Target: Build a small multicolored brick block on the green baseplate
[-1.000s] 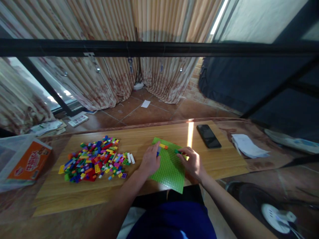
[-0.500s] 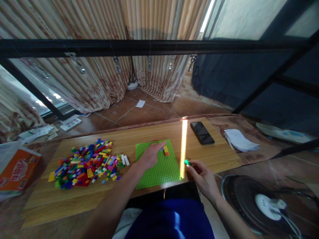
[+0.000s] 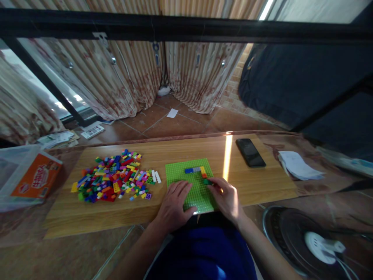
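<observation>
Green baseplate (image 3: 200, 195): flat on the wooden table (image 3: 180, 149), near the edge at six o'clock, in front of the person; all clock directions below run from its centre.
Blue brick (image 3: 189, 170): on the baseplate at twelve o'clock, with a grey piece (image 3: 197, 169) beside it on the three o'clock side.
Yellow-orange piece (image 3: 203, 172): at one o'clock, where the line of bricks turns down toward the green brick.
Green brick (image 3: 206, 181): between two and three o'clock, at the end of the line; whether it is pressed down, I cannot tell.
Right hand (image 3: 229, 199): at three o'clock, thumb and forefinger clamped on the green brick.
Left hand (image 3: 174, 202): at eight o'clock, spread over the baseplate's corner, fingers nearly together, thumb apart, gripping no brick.
Brick pile (image 3: 112, 179): loose, mixed colours, at nine o'clock.
White bricks (image 3: 155, 176): between pile and baseplate.
Black phone (image 3: 250, 153): at two o'clock, on the table.
</observation>
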`<state>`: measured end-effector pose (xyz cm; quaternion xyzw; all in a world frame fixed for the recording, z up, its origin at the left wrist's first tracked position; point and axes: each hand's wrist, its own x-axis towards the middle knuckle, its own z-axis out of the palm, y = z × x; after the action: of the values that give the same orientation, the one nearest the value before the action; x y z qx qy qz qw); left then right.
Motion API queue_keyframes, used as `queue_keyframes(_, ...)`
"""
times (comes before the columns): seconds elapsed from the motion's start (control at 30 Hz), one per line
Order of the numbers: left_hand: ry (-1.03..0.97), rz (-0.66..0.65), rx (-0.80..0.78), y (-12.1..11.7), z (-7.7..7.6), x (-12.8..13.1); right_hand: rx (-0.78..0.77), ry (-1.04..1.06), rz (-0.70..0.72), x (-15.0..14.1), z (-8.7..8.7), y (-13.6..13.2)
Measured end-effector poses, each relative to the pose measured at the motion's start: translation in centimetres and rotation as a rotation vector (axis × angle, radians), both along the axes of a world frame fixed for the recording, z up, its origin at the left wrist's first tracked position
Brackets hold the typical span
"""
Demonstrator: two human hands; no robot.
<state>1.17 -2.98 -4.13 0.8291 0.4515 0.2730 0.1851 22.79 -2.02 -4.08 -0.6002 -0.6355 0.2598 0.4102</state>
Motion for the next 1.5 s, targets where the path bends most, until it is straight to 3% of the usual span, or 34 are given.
queue_keyframes(0.3, 0.085, -0.034, -0.016, -0.2, 0.3, -1.2, 0.114, -0.181, 0.052, -2.2, 1.8, 1.4)
queue_keyframes(0.63, 0.068, 0.006, -0.029, -0.2, 0.5, -1.2, 0.050, -0.092, -0.053, 0.6, -0.1, -0.2)
queue_keyframes(0.83, 0.040, 0.004, -0.031, -0.3, 0.5, -1.3, 0.048, -0.211, 0.057, -2.0, 0.8, 0.6)
queue_keyframes(0.93, -0.021, 0.066, -0.037, -0.1, 0.1, -1.6, 0.076, -0.308, 0.102, -3.7, 1.0, 1.6)
queue_keyframes(1.1, -0.106, 0.185, -0.072, 0.3, -0.6, -1.7, 0.072, -0.439, 0.027, -6.0, 0.8, 2.6)
queue_keyframes(1.27, -0.094, 0.192, -0.085, 0.3, -0.9, -1.5, 0.094, -0.529, -0.053, -7.6, 0.0, 2.7)
queue_keyframes(1.5, -0.097, 0.178, -0.069, 0.3, -1.3, -1.4, 0.114, -0.500, -0.016, -8.1, -0.6, 2.4)
